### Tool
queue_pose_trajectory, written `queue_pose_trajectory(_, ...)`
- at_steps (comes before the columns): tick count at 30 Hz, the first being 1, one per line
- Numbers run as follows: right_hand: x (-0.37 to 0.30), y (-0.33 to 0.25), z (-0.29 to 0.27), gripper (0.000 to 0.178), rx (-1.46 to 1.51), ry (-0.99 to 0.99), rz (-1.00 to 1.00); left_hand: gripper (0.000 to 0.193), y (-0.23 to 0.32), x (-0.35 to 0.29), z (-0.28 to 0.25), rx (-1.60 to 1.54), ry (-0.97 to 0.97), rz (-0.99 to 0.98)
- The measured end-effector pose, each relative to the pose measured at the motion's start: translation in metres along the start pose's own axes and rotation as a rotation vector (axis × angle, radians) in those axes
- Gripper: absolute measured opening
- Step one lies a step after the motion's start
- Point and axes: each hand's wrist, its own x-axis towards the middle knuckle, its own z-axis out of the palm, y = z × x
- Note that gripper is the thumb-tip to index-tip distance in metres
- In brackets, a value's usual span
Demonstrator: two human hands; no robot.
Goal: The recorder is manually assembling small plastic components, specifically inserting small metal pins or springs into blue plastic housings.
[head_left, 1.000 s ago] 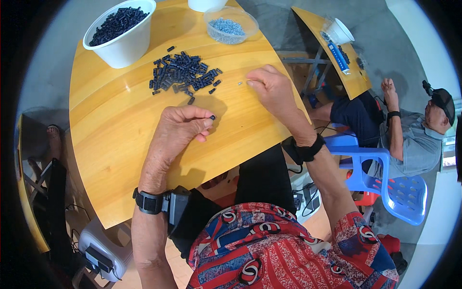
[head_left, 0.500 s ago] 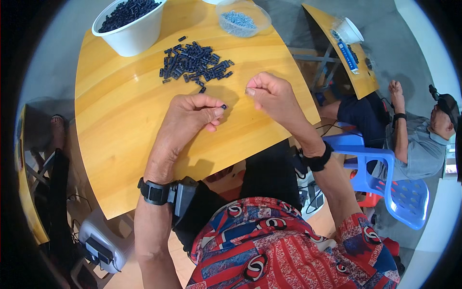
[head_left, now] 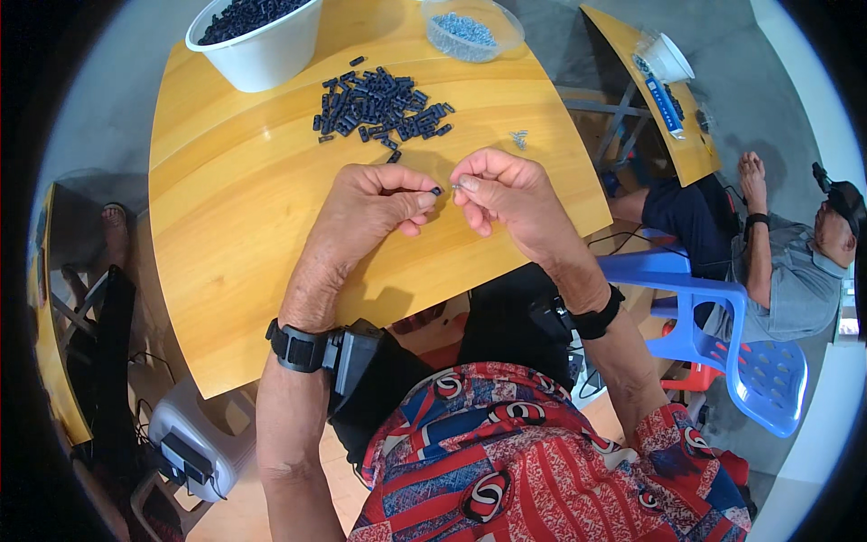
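Between the thumb and forefinger of my left hand (head_left: 370,206) is a small black plastic piece (head_left: 436,191), one end poking out toward the right. My right hand (head_left: 508,197) pinches a tiny metal screw (head_left: 456,186), its tip pointing at the black piece. A narrow gap separates the two parts. Just beyond my left hand lies a heap of similar black pieces (head_left: 375,104), with a few strays at its edges. A few loose silver screws (head_left: 519,139) rest on the wood beyond my right hand.
A white tub (head_left: 262,59) full of black pieces stands at the far left of the yellow wooden table (head_left: 244,235). A clear bowl (head_left: 506,45) of small screws (head_left: 463,30) sits at the far edge. To the right are a blue plastic chair (head_left: 736,334) and a seated person (head_left: 790,266).
My right hand has come closer to my left, bringing the screw near the black piece. Loose screws now show on the table beyond it. The whole view has shifted slightly.
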Motion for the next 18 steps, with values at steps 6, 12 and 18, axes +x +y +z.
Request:
queue_pose_trajectory(6, 0.001, 0.001, 0.013, 0.016, -0.253, 0.030, -0.105, 0.012, 0.004, 0.000, 0.002, 0.022, -0.021, 0.000)
queue_pose_trajectory(12, 0.002, 0.000, 0.015, 0.020, -0.460, 0.064, -0.185, 0.011, 0.003, 0.000, 0.003, 0.038, -0.014, 0.003)
queue_pose_trajectory(18, 0.003, -0.001, 0.016, 0.021, -0.563, 0.098, -0.190, 0.009, 0.002, -0.001, 0.003, 0.046, -0.023, 0.001)
